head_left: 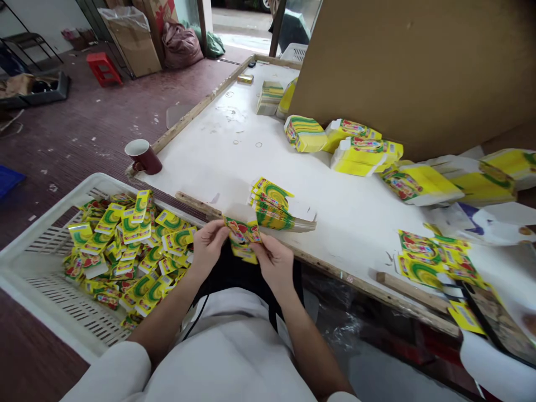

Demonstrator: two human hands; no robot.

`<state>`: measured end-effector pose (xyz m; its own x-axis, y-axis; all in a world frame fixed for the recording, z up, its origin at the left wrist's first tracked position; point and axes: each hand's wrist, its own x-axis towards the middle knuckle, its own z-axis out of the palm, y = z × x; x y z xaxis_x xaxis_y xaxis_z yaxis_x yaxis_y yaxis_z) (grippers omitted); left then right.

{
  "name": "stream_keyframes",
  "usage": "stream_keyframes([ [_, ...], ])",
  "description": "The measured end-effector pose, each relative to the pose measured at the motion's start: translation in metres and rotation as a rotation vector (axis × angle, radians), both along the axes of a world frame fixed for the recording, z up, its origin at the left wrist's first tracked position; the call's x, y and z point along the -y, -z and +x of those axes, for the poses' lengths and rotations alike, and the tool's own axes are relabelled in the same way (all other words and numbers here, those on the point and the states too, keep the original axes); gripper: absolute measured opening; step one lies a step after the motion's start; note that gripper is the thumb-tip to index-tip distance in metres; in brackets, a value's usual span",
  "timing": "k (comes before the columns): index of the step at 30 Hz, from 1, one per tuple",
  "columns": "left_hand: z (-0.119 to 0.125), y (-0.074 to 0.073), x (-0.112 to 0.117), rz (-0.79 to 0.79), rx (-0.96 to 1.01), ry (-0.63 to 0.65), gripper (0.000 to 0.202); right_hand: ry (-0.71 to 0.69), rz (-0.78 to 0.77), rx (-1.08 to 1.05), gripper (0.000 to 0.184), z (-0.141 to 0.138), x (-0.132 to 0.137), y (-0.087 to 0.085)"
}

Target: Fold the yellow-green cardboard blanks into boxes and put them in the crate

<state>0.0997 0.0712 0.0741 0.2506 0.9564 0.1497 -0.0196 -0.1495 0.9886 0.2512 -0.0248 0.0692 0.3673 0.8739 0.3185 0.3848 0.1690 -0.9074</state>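
- While both hands meet at the near edge of the white worktop (pixel 218 151), a small printed carton (pixel 239 230) of thin, creased card is held between them, yellow, red and green, with a pale flap standing up.
- Left hand (pixel 208 248): grip pinching the carton's left side between thumb and fingers.
- Right hand (pixel 276 262): grip pinching its right side.
- Just beyond, to the right, flat card blanks (pixel 272 206) lie fanned in a layered pile.
- Near left, a slotted, pale plastic basket (pixel 25 262) holds a loose heap of flat-sided little boxes (pixel 138 234).
- Farther left, a glossy maroon mug (pixel 144 158) stands at the worktop's corner.
- Far right, squared yellow bundles (pixel 366 153) sit before a smooth brown board (pixel 410 67).
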Motion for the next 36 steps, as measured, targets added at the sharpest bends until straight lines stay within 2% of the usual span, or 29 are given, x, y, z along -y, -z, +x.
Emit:
stream_keyframes([
  [3,-0.017,-0.028,-0.012,0.103,-0.01,0.117,0.086,0.051,0.02,0.368,0.029,0.018,0.006,-0.01],
  [5,-0.023,-0.043,-0.012,0.202,-0.202,0.271,0.106,-0.018,0.035,0.551,0.034,0.021,0.009,-0.017],
  [7,-0.022,-0.048,-0.006,0.268,-0.443,0.446,0.108,-0.091,0.092,0.617,0.039,0.018,0.011,-0.023],
  [9,-0.014,-0.042,0.005,0.271,-0.586,0.525,0.088,-0.045,0.164,0.562,0.038,0.012,0.01,-0.026],
  [11,-0.005,-0.03,0.015,0.269,-0.64,0.5,0.07,0.109,0.202,0.37,0.054,0.007,0.008,-0.024],
  [12,-0.001,-0.024,0.019,0.287,-0.651,0.471,0.067,0.162,0.186,0.232,0.063,0.005,0.007,-0.021],
  [13,0.002,-0.019,0.022,0.32,-0.655,0.452,0.068,0.158,0.144,0.07,0.067,0.003,0.005,-0.017],
  [15,0.005,-0.013,0.027,0.409,-0.636,0.473,0.077,0.013,0.013,-0.223,0.059,-0.001,0.0,-0.006],
  [17,0.005,-0.01,0.029,0.497,-0.597,0.5,0.08,-0.167,-0.095,-0.407,0.05,-0.005,-0.005,0.006],
  [18,0.005,-0.008,0.029,0.534,-0.579,0.502,0.078,-0.21,-0.115,-0.458,0.05,-0.007,-0.007,0.012],
  [21,0.005,-0.004,0.028,0.582,-0.562,0.451,0.062,-0.16,-0.103,-0.52,0.064,-0.007,-0.012,0.022],
  [23,0.005,0.0,0.026,0.531,-0.592,0.435,0.059,-0.159,-0.061,-0.474,0.078,-0.005,-0.011,0.02],
  [24,0.006,0.002,0.025,0.503,-0.599,0.45,0.06,-0.205,-0.041,-0.399,0.082,-0.004,-0.009,0.018],
  [26,0.007,0.006,0.022,0.49,-0.572,0.474,0.064,-0.339,-0.009,-0.166,0.073,-0.002,-0.005,0.012],
  [28,0.007,0.008,0.02,0.516,-0.52,0.438,0.068,-0.395,0.02,0.064,0.055,0.001,-0.001,0.008],
  [30,0.007,0.006,0.017,0.519,-0.535,0.359,0.068,-0.305,0.058,0.17,0.049,0.004,0.001,0.007],
  [33,0.003,-0.003,0.012,0.503,-0.659,0.301,0.057,-0.171,0.085,0.176,0.048,0.009,0.003,0.009],
  [36,-0.003,-0.015,0.006,0.552,-0.737,0.276,0.049,-0.259,0.047,0.249,0.057,0.013,0.005,0.005],
])
